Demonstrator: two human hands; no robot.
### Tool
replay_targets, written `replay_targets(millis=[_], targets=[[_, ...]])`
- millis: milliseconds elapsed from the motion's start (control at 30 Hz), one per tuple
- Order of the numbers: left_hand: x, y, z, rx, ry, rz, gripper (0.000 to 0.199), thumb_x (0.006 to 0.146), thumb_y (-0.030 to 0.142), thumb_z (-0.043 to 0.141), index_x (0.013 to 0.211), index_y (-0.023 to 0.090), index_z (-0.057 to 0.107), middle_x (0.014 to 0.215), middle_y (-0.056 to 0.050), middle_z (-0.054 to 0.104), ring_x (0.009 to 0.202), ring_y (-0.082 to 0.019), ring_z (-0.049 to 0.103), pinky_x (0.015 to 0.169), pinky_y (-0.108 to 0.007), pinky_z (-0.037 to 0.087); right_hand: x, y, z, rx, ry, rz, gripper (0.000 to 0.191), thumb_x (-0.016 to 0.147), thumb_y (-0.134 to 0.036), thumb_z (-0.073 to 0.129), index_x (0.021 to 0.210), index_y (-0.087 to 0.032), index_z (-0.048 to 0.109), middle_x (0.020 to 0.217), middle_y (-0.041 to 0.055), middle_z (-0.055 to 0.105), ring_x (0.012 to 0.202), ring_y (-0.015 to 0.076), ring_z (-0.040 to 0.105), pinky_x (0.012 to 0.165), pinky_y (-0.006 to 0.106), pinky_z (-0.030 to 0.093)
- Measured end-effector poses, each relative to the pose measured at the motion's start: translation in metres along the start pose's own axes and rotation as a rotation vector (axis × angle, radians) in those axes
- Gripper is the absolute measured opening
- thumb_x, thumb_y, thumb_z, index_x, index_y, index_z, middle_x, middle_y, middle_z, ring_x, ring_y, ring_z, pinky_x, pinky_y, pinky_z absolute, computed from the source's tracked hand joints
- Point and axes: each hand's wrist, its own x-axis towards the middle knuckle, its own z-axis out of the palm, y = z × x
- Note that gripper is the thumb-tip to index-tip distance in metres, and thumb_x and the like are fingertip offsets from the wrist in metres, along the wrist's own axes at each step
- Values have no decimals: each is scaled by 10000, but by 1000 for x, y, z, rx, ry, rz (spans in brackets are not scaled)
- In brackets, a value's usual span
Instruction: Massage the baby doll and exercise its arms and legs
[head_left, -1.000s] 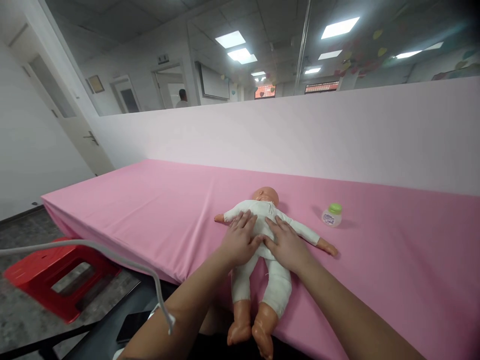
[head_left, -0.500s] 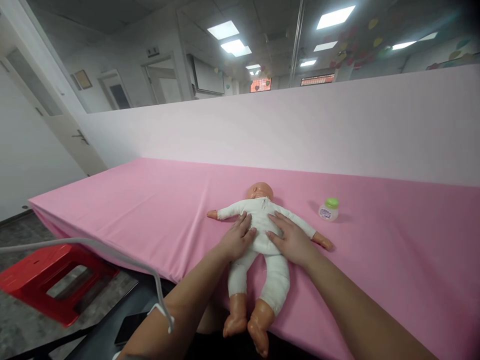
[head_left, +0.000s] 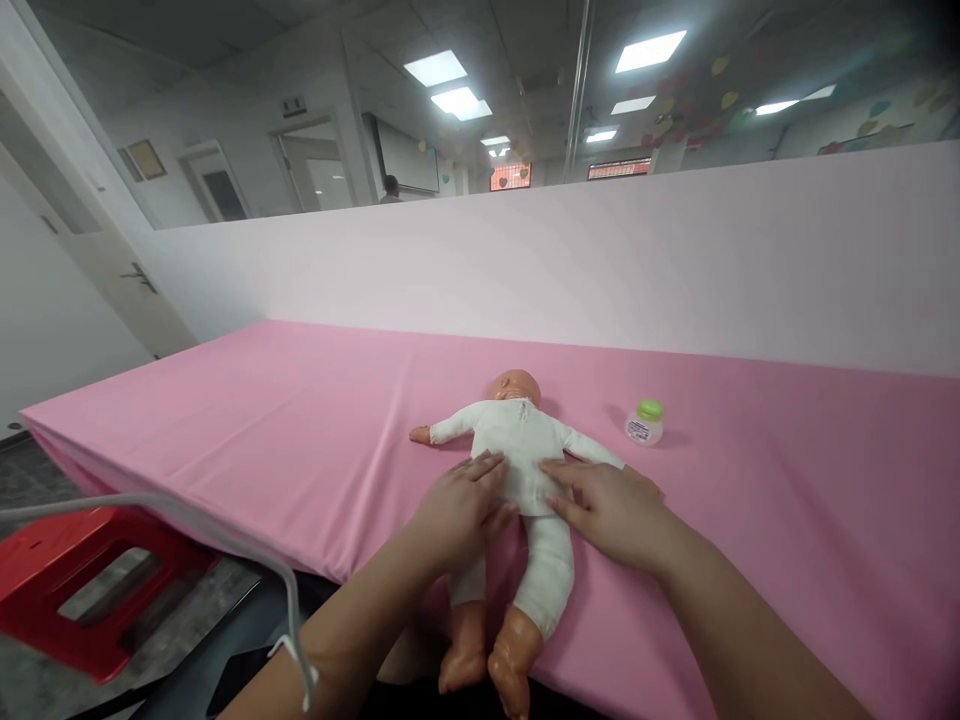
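A baby doll (head_left: 521,440) in a white cloth suit lies on the pink-covered table (head_left: 322,420), its head away from me and its feet at the near edge. My left hand (head_left: 469,505) rests on the left side of its lower torso, fingers stretched out. On the right side of the doll's waist lies my right hand (head_left: 611,505), also with fingers extended. Neither hand is closed round anything. The doll's face is hard to make out, and my left hand partly covers the top of one leg.
A small clear jar with a green lid (head_left: 644,424) stands right of the doll. A red stool (head_left: 97,590) is at lower left, with a grey cable (head_left: 225,540) passing in front. A white partition (head_left: 570,270) rises behind the table.
Both my hands have slid down the doll's torso, toward its hips. The view has shifted slightly, and a person's head now shows behind the glass.
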Motion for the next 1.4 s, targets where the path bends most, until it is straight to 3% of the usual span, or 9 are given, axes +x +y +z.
replay_targets(millis=[167,367,500,633,833,1000,1267,1400], targets=[[-27,3,3,-26,-29,107,599,1014,449,552,1549,184,496,1605,-145,494,1492,-304,469,1247,-488,371,-19,-25,10,-39,-122,-19,582,943,-418,593,1505,-270,590,1584,48,525,1463,341,499,1195,500,414],[-27,2,11,-5,-108,103,606,1023,534,542,1489,147,567,1573,-177,524,1476,-327,486,1250,-488,361,-12,-40,33,-142,-213,-4,692,919,-357,607,1565,-135,499,1625,149,435,1531,326,398,1238,496,363],[-20,5,5,-19,-94,93,569,1019,525,554,1470,181,588,1554,-157,554,1451,-319,520,1232,-488,383,-9,-36,28,-123,-156,-17,623,937,-371,586,1528,-175,559,1590,127,499,1496,323,458,1226,500,383],[-11,6,-3,3,-59,81,667,994,576,577,1531,184,523,1583,-163,516,1494,-332,461,1248,-517,346,-8,-29,18,-59,-53,-35,673,993,-552,524,1562,-193,513,1629,86,452,1527,318,410,1249,500,348],[0,-2,8,22,-70,126,808,991,683,510,1569,119,463,1631,-205,426,1554,-340,351,1272,-504,306,-3,-22,24,-27,-115,-18,715,1011,-569,496,1607,-179,432,1678,88,356,1568,306,326,1270,489,305],[2,-8,22,45,-83,149,751,1022,636,483,1557,109,473,1615,-222,442,1535,-350,386,1260,-528,324,1,-23,32,-23,-129,-42,772,977,-609,550,1606,-177,433,1675,114,354,1569,312,322,1266,491,300],[20,0,7,76,-25,92,750,1031,622,451,1571,102,456,1638,-195,424,1554,-328,357,1275,-479,296,8,-14,26,-53,15,-29,792,1011,-631,454,1612,-117,403,1676,127,361,1580,291,301,1288,476,260],[28,-5,15,86,-60,122,725,987,509,550,1554,66,469,1625,-201,444,1541,-331,382,1283,-456,279,13,-11,33,-59,-36,-9,832,1009,-628,461,1624,-78,356,1694,144,311,1593,287,261,1295,467,240]])
